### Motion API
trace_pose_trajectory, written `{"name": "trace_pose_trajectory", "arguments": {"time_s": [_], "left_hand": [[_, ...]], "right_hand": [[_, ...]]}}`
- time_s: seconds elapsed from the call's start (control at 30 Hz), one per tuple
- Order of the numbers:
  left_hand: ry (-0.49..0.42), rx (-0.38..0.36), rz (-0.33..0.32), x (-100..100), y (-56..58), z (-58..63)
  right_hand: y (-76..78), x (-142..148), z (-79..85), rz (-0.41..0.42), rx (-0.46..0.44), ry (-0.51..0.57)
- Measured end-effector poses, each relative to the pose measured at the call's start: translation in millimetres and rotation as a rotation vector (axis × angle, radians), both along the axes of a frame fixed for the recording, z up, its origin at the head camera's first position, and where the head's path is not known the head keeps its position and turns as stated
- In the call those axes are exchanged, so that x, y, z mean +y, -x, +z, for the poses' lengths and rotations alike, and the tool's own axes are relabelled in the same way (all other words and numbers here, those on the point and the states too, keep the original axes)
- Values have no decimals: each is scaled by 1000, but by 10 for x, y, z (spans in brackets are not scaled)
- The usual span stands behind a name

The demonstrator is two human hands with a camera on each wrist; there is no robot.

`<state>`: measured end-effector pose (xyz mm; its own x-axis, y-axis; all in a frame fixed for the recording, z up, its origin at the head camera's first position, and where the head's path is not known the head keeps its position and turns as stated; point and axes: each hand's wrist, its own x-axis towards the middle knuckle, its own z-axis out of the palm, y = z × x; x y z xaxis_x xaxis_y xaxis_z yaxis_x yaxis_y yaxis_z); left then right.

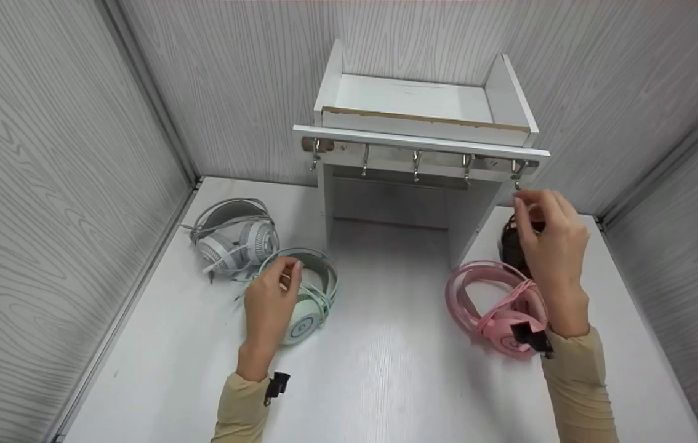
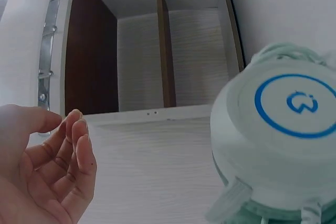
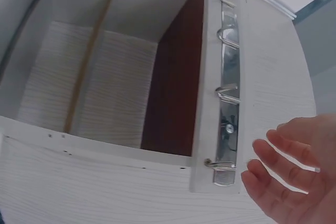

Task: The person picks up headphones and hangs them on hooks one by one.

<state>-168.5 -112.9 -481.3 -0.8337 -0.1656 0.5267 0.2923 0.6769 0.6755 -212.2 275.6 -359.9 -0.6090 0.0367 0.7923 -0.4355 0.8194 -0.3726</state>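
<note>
My left hand (image 1: 272, 301) hovers above the mint-green headphones (image 1: 304, 326), its fingers loosely bent and nothing between them. In the left wrist view an ear cup (image 2: 278, 135) with a blue ring is beside that hand. Raised at the right, my right hand (image 1: 552, 237) is just below the end hook (image 1: 517, 175) of a metal hook rail (image 1: 417, 161). Its fingers are relaxed and hold nothing; in the right wrist view they stay apart from the nearest hook (image 3: 220, 165). Pink headphones (image 1: 509, 332), their cable wrapped round them, lie below the right forearm, partly hidden by it.
Grey-white headphones (image 1: 235, 246) lie at the back left. Dark headphones (image 1: 512, 246) are mostly hidden behind the right hand. A white shelf unit (image 1: 410, 98) stands at the back with the rail along its front. Wood-grained panels (image 1: 47, 184) wall in the white tabletop (image 1: 373, 381).
</note>
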Motion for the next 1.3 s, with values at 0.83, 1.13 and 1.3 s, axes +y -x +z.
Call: {"name": "trace_pose_trajectory", "arguments": {"time_s": [0.83, 1.13, 1.3], "left_hand": [[-78, -29, 332, -676, -311, -465], [-146, -171, 331, -643, -350, -637], [-147, -396, 337, -634, -354, -686]], "right_hand": [[860, -181, 351, 59, 44, -105], [922, -175, 335, 48, 69, -107], [959, -209, 310, 32, 70, -110]]}}
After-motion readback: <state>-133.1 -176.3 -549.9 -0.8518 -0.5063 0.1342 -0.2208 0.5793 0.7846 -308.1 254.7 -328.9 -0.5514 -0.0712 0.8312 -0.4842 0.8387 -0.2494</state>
